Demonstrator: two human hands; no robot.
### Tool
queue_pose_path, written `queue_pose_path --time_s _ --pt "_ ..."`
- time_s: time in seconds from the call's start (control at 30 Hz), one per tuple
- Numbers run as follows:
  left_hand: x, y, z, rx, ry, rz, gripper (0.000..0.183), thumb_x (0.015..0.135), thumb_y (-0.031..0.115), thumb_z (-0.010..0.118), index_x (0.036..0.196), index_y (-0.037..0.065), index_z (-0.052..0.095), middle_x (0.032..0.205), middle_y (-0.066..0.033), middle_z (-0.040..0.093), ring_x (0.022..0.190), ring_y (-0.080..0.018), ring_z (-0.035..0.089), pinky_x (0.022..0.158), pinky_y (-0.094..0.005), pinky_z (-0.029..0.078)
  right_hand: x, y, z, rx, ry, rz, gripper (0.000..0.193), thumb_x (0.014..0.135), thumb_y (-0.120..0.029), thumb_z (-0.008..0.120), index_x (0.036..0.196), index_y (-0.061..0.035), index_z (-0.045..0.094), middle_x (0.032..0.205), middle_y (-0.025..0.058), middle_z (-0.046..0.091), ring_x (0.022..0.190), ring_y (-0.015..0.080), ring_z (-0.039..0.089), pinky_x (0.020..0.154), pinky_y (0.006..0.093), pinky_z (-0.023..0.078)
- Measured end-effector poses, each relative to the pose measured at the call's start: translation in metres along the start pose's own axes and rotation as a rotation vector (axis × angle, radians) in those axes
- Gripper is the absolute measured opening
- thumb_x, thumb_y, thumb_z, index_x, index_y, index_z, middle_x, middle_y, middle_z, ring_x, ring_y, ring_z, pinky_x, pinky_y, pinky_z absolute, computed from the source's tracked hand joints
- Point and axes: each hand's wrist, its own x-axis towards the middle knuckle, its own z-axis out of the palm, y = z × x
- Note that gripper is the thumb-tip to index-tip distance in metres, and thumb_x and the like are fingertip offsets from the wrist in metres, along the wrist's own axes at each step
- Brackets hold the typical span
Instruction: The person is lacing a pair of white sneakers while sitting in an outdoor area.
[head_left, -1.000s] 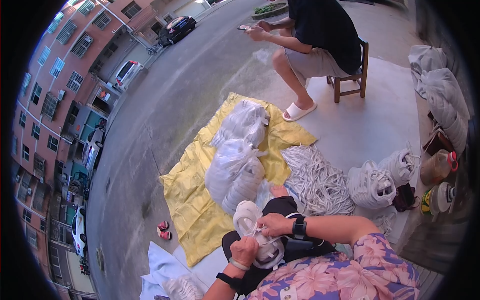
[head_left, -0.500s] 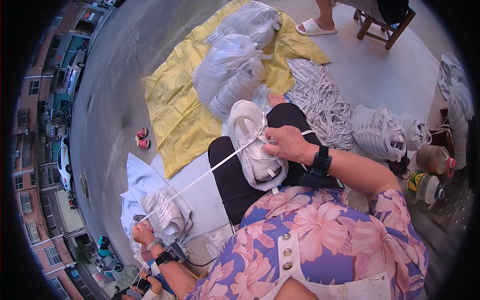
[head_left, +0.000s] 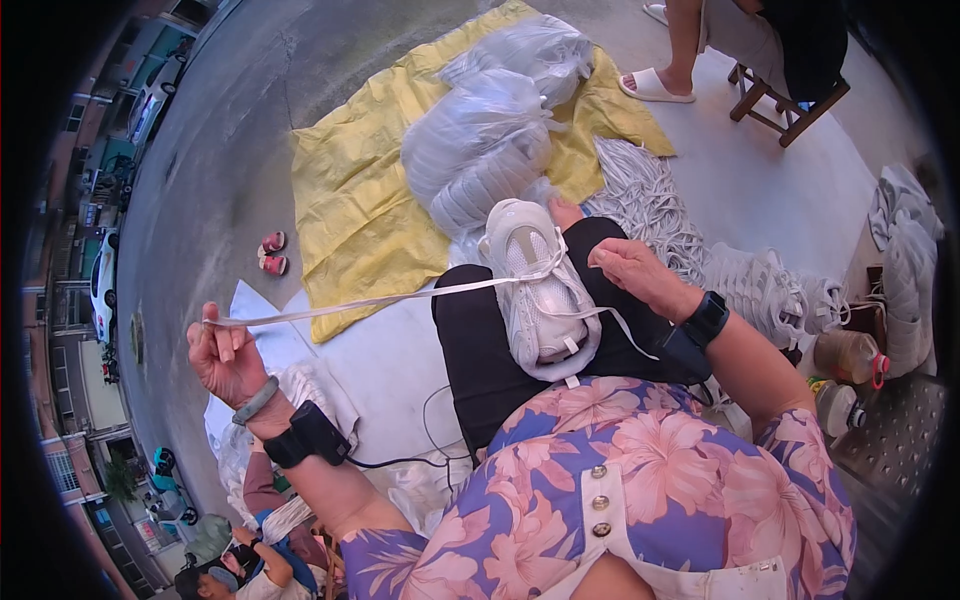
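Note:
A white sneaker (head_left: 535,285) lies on my lap across dark trousers, toe pointing away from me. From its eyelets a white shoelace (head_left: 400,297) stretches nearly taut to the left. My left hand (head_left: 226,362), raised well out to that side, is closed on the lace near its end. The other, shorter lace end hangs loose over the sneaker's right side onto my thigh. My right hand (head_left: 645,277) hovers right of the sneaker, apart from it. Its fingers are curled together, and no lace runs from them.
A yellow sheet (head_left: 365,190) bears bagged white shoes (head_left: 475,150). A heap of white laces (head_left: 650,200) lies beyond my right knee, with laced sneakers (head_left: 765,285) nearby. Bottles (head_left: 845,358) stand at the right. Another person sits on a wooden stool (head_left: 785,100); others are at lower left.
My left hand has swung up and outward with the lace. My right hand has left the sneaker's eyelets and moved right and slightly up. A loose lace end now shows beside the sneaker.

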Motion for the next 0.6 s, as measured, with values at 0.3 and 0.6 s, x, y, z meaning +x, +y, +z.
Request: queue_pose_path --time_s 0.3,0.6 --pt "-0.027 -0.157 0.102 0.289 -0.031 -0.616 0.016 0.088 0.019 0.059 0.085 0.005 0.052 0.084 -0.0126 0.061 0.063 -0.0138 0.062 0.061 -0.0263 0.05 0.003 -0.017 0.009 0.261 -0.022 0.112 0.015 0.09 -0.014 0.05 0.098 -0.0042 0.057 0.078 0.0002 0.056 0.066 0.0062 0.053 0.06 0.0196 0.045" --pt "-0.062 -0.249 0.163 0.236 -0.088 -0.705 0.042 0.085 0.008 0.06 0.122 0.0 0.042 0.078 -0.0076 0.063 0.059 -0.011 0.058 0.057 -0.023 0.05 0.009 -0.02 0.022 0.571 0.071 -0.055 0.017 0.087 -0.013 0.059 0.1 -0.0021 0.06 0.09 0.0044 0.062 0.08 0.0101 0.059 0.073 0.0246 0.048"
